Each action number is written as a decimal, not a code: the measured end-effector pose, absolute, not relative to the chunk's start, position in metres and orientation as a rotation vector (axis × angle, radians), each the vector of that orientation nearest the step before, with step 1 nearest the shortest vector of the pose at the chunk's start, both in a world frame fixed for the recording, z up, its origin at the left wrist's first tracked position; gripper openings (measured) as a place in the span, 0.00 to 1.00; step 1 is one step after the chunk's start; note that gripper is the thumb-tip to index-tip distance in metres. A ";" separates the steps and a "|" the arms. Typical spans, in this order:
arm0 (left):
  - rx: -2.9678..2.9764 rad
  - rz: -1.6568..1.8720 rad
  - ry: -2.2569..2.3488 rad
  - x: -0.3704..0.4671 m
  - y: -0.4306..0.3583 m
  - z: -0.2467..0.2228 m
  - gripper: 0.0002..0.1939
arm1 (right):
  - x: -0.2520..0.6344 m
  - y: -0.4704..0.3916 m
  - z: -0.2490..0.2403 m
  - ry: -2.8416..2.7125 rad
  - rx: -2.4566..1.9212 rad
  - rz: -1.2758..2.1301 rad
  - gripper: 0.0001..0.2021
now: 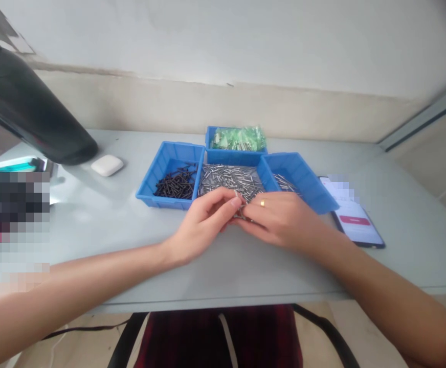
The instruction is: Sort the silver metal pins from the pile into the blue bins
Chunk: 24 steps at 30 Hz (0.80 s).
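My left hand (211,217) is closed, its thumb and index finger pinched together at the near edge of the metal pin pile. Against it, my right hand (280,217), with a gold ring on one finger, is closed with curled fingertips. Whatever small piece lies between the fingertips is too hidden to make out. Just beyond both hands, many thin silver metal pins (230,176) lie heaped between the blue bins. The left blue bin (142,197) holds short black rods (175,184). In the right blue bin (303,176) are more silver pins (284,182), partly covered by my right hand.
A back blue bin (236,156) contains green plastic bags (240,138) with metal parts. A phone (355,217) with a lit screen lies at right. At left are a white earbud case (107,165) and a large dark bottle (35,102). A wall (223,107) rises behind the table.
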<state>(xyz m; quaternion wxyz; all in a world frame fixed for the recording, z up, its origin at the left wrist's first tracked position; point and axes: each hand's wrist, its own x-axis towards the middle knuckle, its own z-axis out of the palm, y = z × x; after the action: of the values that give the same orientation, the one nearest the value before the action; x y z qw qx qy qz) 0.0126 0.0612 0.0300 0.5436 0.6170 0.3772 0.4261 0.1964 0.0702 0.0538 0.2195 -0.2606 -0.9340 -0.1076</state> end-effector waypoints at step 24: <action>1.403 0.957 0.891 0.012 0.060 0.029 0.16 | 0.202 0.069 0.058 -2.419 -0.738 -0.289 0.14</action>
<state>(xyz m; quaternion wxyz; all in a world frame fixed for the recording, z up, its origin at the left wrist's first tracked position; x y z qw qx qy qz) 0.0121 0.0598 0.0290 0.5743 0.5989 0.3803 0.4085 0.2022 0.0695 0.0581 0.2937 -0.2770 -0.9084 -0.1086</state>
